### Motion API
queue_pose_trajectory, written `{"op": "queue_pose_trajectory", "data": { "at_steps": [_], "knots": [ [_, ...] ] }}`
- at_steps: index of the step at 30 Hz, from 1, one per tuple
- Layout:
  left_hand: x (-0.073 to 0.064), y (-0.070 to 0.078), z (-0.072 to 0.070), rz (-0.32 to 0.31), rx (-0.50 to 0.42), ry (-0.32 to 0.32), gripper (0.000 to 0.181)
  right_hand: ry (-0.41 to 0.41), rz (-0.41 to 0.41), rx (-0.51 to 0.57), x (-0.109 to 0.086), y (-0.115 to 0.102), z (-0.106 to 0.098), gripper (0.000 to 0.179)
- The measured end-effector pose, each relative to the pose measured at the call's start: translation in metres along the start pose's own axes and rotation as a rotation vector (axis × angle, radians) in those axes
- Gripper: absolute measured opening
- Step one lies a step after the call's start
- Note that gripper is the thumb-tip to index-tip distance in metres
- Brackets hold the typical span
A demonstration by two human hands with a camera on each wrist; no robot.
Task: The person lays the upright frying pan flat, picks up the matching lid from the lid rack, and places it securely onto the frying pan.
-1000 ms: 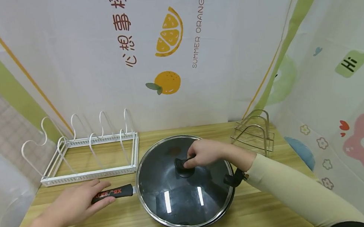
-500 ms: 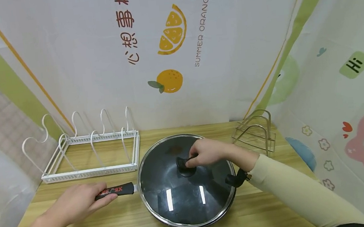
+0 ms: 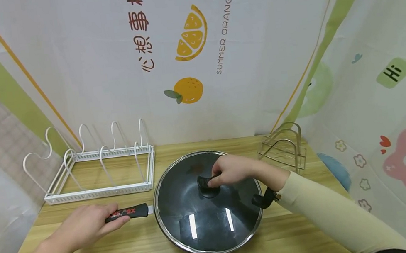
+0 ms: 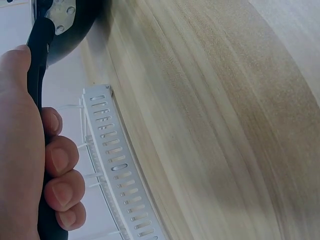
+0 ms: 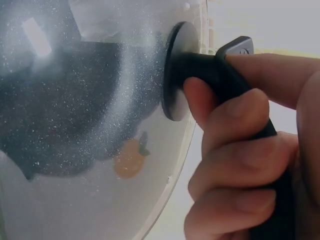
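In the head view a dark frying pan with a glass lid (image 3: 194, 211) stands at the middle of the wooden table. My left hand (image 3: 81, 228) grips the pan's black handle (image 3: 135, 211), which has red lettering and points left. Its fingers curl round that handle (image 4: 39, 65) in the left wrist view, near the riveted joint of the frying pan (image 4: 80, 35). From the right, my right hand (image 3: 232, 168) holds the lid's black knob (image 3: 203, 183). The right wrist view shows several fingers wrapped under this knob (image 5: 225, 75). The lid appears to lie over the pan's rim.
At the back left stands a white rack (image 3: 99, 193) with upright wire loops. A small gold wire rack (image 3: 285, 154) is at the back right. Printed curtains (image 3: 273, 51) hang behind the wooden table (image 3: 127, 252) and at both sides.
The view shifts slightly between frames. My left hand and the handle sit a little higher and farther right in the view than a second ago; both grips look the same.
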State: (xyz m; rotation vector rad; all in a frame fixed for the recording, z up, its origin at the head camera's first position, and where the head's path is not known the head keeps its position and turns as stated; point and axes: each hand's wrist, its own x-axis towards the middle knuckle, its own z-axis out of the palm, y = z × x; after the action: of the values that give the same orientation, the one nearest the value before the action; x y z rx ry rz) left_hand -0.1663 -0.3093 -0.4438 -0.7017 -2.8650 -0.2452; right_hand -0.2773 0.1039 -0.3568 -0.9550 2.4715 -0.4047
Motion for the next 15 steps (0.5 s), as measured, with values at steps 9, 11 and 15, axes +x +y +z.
{"op": "queue_pose_trajectory", "data": {
  "at_steps": [9, 11, 15],
  "knots": [
    [-0.0004, -0.0008, 0.0010, 0.000, 0.001, 0.009, 0.040, 0.026, -0.006, -0.002, 0.0004, -0.0005, 0.0041, 0.028],
    [-0.0001, -0.0007, 0.0009, -0.001, -0.001, 0.004, 0.040, 0.031, -0.004, -0.005, -0.0002, -0.0001, 0.0035, 0.027],
    [0.0002, -0.0008, 0.0008, -0.006, -0.002, -0.005, 0.039, 0.032, 0.004, -0.006, -0.0010, 0.0005, 0.0024, 0.026]
  ]
}}
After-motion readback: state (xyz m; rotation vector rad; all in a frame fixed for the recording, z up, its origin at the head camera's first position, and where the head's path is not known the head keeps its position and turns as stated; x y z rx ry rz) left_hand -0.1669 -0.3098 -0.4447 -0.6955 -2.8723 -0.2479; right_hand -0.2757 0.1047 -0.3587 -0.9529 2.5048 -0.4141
